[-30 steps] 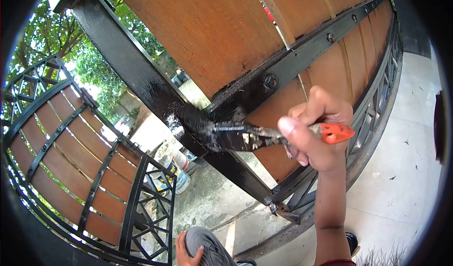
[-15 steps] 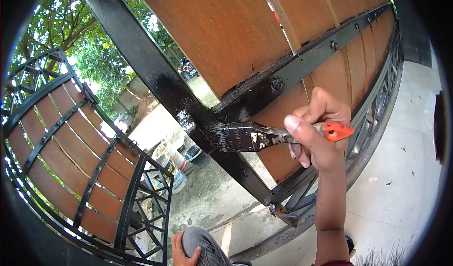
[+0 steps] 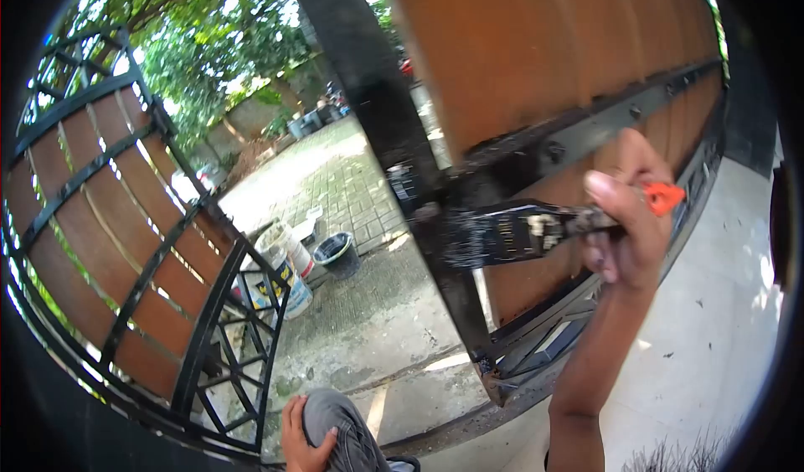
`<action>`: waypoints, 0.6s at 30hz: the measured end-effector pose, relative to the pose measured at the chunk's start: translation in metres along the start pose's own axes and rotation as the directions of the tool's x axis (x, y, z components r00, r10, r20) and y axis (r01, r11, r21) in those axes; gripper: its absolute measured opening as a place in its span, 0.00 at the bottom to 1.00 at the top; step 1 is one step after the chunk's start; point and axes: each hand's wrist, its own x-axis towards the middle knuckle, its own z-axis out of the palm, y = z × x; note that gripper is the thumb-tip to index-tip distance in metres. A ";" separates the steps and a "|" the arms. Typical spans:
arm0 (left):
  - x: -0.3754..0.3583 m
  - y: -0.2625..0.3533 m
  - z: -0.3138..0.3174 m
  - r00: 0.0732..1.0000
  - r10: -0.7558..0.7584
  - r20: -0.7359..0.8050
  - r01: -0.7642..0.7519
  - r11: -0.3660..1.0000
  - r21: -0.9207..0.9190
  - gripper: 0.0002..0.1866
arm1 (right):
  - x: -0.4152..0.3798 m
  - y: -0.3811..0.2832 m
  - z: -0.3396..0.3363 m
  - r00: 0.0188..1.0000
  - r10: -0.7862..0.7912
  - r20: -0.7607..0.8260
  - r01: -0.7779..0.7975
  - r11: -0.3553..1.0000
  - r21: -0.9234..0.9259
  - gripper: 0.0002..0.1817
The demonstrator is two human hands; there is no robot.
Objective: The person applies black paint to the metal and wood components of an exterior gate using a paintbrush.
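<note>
My right hand (image 3: 634,229) is closed around the handle of a flat paintbrush (image 3: 523,233) with an orange handle end. Black paint coats the brush, and its bristles touch the gate's black metal upright (image 3: 368,78) just below where a black crossbar (image 3: 578,145) meets it. Wet-looking paint shines near that joint. Brown panels (image 3: 519,45) sit above and below the crossbar. At the bottom, my left hand (image 3: 303,443) rests on my grey-trousered knee (image 3: 335,413), fingers spread over it and holding nothing.
A second gate leaf (image 3: 109,221) with brown slats and black bars stands to the left. Behind it are a white paint bucket (image 3: 293,292) and a dark bucket (image 3: 337,254) on the paving. Pale tiles (image 3: 678,346) lie at right; trees are in the background.
The camera view has shifted, so the gate, brush and right hand appear farther right. More of the paved yard and dark bucket shows. The bristles are still at the joint; the left hand stays on the knee.
</note>
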 end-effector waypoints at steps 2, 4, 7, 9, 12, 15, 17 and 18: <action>-0.004 -0.001 0.000 0.994 -0.099 -0.038 0.096 0.994 -0.059 0.37 | -0.001 -0.001 -0.003 0.995 -0.072 -0.062 0.063 0.990 -0.125 0.15; -0.001 -0.001 -0.011 0.998 -0.052 -0.024 0.053 0.999 0.004 0.34 | -0.005 -0.002 -0.024 0.874 -0.080 -0.479 -0.008 0.984 -0.178 0.23; -0.007 -0.013 -0.017 0.993 -0.103 0.052 0.103 0.995 0.001 0.39 | -0.005 0.026 -0.090 0.989 -0.148 -0.029 0.137 0.962 -0.237 0.22; -0.014 -0.020 -0.028 0.979 -0.195 0.051 0.196 0.981 -0.004 0.39 | -0.006 0.016 -0.052 0.965 -0.206 0.165 0.234 0.957 -0.173 0.14; -0.020 -0.036 -0.040 0.991 -0.137 0.008 0.137 0.990 -0.019 0.39 | -0.012 -0.014 0.024 0.930 -0.303 0.208 0.341 0.923 -0.181 0.09; -0.025 -0.040 -0.042 0.987 -0.158 -0.019 0.157 0.986 -0.059 0.41 | -0.018 -0.007 0.017 0.941 -0.337 -0.034 0.331 0.936 -0.122 0.08; -0.026 -0.046 -0.038 0.994 -0.104 -0.022 0.102 0.990 -0.097 0.41 | -0.022 -0.026 -0.022 0.887 -0.451 0.094 0.455 0.823 -0.340 0.07; -0.026 -0.047 -0.040 0.993 -0.116 -0.021 0.114 0.989 -0.091 0.42 | -0.027 -0.041 -0.047 0.829 -0.545 0.123 0.526 0.688 -0.500 0.06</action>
